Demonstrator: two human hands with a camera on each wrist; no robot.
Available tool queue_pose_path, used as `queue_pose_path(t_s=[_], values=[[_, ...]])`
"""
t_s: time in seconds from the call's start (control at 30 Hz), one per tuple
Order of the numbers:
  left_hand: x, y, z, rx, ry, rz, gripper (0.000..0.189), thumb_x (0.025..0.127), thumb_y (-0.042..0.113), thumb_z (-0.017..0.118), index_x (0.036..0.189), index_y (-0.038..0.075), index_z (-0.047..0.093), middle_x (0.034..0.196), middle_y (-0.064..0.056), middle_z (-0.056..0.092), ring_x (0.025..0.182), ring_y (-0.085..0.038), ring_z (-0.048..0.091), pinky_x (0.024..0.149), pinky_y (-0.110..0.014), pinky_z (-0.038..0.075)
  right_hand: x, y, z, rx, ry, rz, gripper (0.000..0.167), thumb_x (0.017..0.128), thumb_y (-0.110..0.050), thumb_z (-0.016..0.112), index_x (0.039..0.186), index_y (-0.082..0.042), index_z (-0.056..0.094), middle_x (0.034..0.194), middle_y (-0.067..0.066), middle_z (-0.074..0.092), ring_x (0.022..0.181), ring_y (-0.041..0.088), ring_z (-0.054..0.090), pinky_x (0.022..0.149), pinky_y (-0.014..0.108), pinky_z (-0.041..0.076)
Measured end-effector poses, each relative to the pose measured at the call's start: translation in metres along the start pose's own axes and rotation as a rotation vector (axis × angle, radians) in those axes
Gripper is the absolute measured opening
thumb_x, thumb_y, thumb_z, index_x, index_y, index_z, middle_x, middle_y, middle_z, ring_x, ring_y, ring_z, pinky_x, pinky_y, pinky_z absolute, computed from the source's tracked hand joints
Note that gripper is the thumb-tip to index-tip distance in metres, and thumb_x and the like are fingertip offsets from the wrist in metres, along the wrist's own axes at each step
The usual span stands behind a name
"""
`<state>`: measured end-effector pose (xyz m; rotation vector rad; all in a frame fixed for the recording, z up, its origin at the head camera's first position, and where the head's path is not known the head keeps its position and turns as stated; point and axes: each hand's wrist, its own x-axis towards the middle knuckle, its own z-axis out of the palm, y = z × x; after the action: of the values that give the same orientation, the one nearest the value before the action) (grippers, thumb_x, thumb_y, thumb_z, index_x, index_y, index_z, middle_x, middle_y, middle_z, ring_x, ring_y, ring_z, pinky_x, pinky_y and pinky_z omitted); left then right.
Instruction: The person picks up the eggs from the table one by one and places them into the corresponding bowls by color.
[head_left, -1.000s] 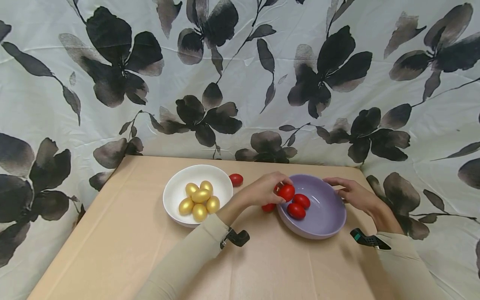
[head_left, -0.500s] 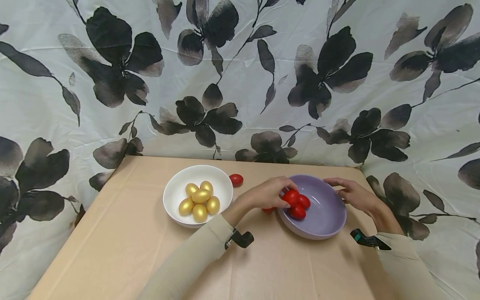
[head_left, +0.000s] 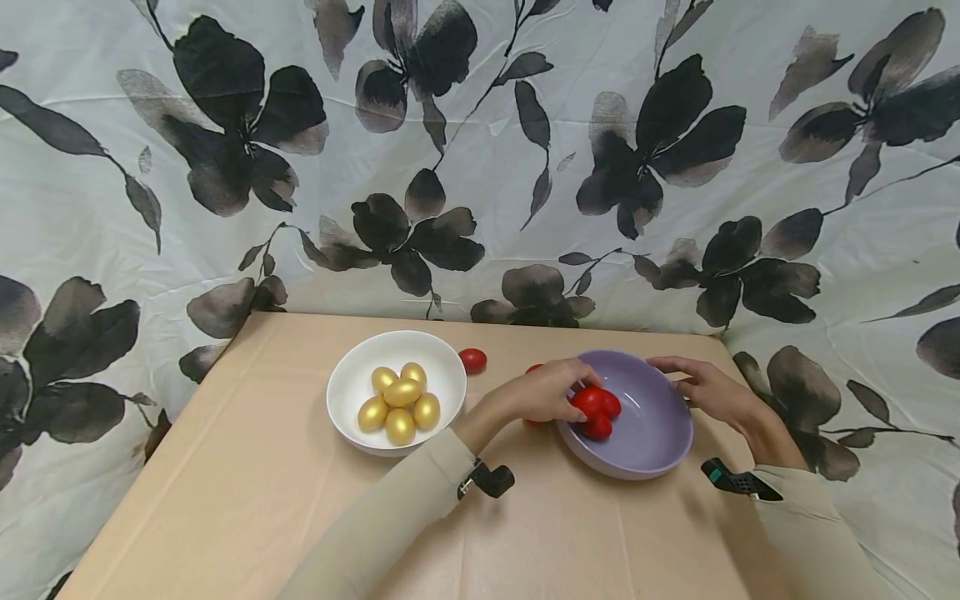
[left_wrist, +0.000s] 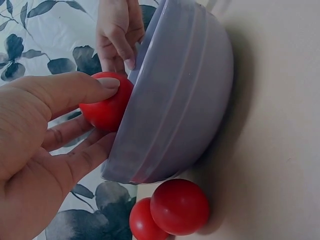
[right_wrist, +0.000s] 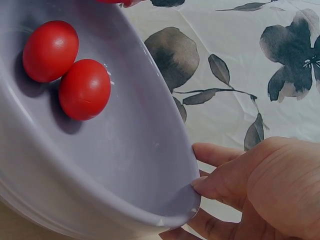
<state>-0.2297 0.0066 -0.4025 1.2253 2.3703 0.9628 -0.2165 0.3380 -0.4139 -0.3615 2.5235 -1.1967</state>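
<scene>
My left hand [head_left: 543,390] pinches a red egg [left_wrist: 107,107] between thumb and fingers, at the left rim of the purple bowl [head_left: 652,433]. In the head view this egg appears just over the inside of the bowl, close to the eggs there. Two red eggs [right_wrist: 85,90] lie side by side in the bowl, seen in the right wrist view. My right hand [head_left: 712,387] grips the bowl's right rim, thumb at the edge and fingers against the outside. Two more red eggs [left_wrist: 180,206] rest on the table by the bowl's left side, partly hidden by my left hand in the head view.
To the left stands a white bowl [head_left: 345,375] with several golden eggs [head_left: 403,392] in it. A single red egg [head_left: 472,360] lies behind its right edge. The tan table [head_left: 225,500] meets a floral cloth [head_left: 510,167] at its back edge.
My left hand has moved slightly right and down with the red egg, from the bowl's left rim further over its inside. My right hand stays at the rim.
</scene>
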Motion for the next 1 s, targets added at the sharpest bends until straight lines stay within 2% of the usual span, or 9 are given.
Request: queue_pose_path(t_s=[0.2, 0.37, 0.53, 0.67, 1.0], values=[[0.005, 0.001, 0.002, 0.050, -0.008, 0.016, 0.051, 0.086, 0.014, 0.081, 0.134, 0.011, 0.062, 0.124, -0.001, 0.065, 0.109, -0.010, 0.058, 0.092, -0.013, 0.047, 0.000, -0.002, -0.001, 0.010, -0.010, -0.017, 0.052, 0.099, 0.008, 0.041, 0.150, -0.001, 0.045, 0.147, 0.034, 0.043, 0.118, 0.050, 0.061, 0.092, 0.054, 0.056], [0.010, 0.000, 0.004, 0.075, -0.023, 0.026, 0.049, 0.087, 0.013, 0.080, 0.132, 0.010, 0.063, 0.123, -0.001, 0.065, 0.107, -0.011, 0.058, 0.091, -0.013, 0.047, 0.002, 0.000, -0.001, 0.005, -0.006, 0.002, 0.052, 0.100, 0.007, 0.040, 0.151, -0.003, 0.045, 0.148, 0.033, 0.043, 0.119, 0.048, 0.061, 0.092, 0.054, 0.056], [0.016, -0.001, 0.008, 0.127, -0.050, 0.035, 0.049, 0.087, 0.014, 0.079, 0.134, 0.011, 0.064, 0.126, -0.001, 0.064, 0.114, -0.013, 0.057, 0.097, -0.015, 0.045, 0.004, 0.003, -0.003, 0.005, -0.005, 0.008, 0.054, 0.099, 0.008, 0.039, 0.151, -0.004, 0.046, 0.148, 0.033, 0.043, 0.119, 0.047, 0.061, 0.093, 0.054, 0.056], [0.020, 0.000, 0.012, 0.171, -0.066, 0.025, 0.049, 0.089, 0.014, 0.078, 0.135, 0.010, 0.063, 0.129, -0.001, 0.063, 0.119, -0.013, 0.055, 0.101, -0.017, 0.044, 0.005, 0.005, -0.003, 0.003, -0.007, 0.007, 0.054, 0.099, 0.008, 0.040, 0.151, -0.004, 0.046, 0.148, 0.033, 0.043, 0.120, 0.048, 0.061, 0.093, 0.055, 0.056], [0.023, 0.003, 0.016, 0.211, -0.073, -0.002, 0.045, 0.090, 0.013, 0.076, 0.133, 0.012, 0.064, 0.127, -0.001, 0.061, 0.116, -0.012, 0.054, 0.099, -0.018, 0.046, 0.005, 0.006, -0.003, 0.004, -0.006, -0.002, 0.053, 0.099, 0.008, 0.041, 0.151, -0.005, 0.046, 0.148, 0.033, 0.043, 0.120, 0.049, 0.060, 0.092, 0.054, 0.056]])
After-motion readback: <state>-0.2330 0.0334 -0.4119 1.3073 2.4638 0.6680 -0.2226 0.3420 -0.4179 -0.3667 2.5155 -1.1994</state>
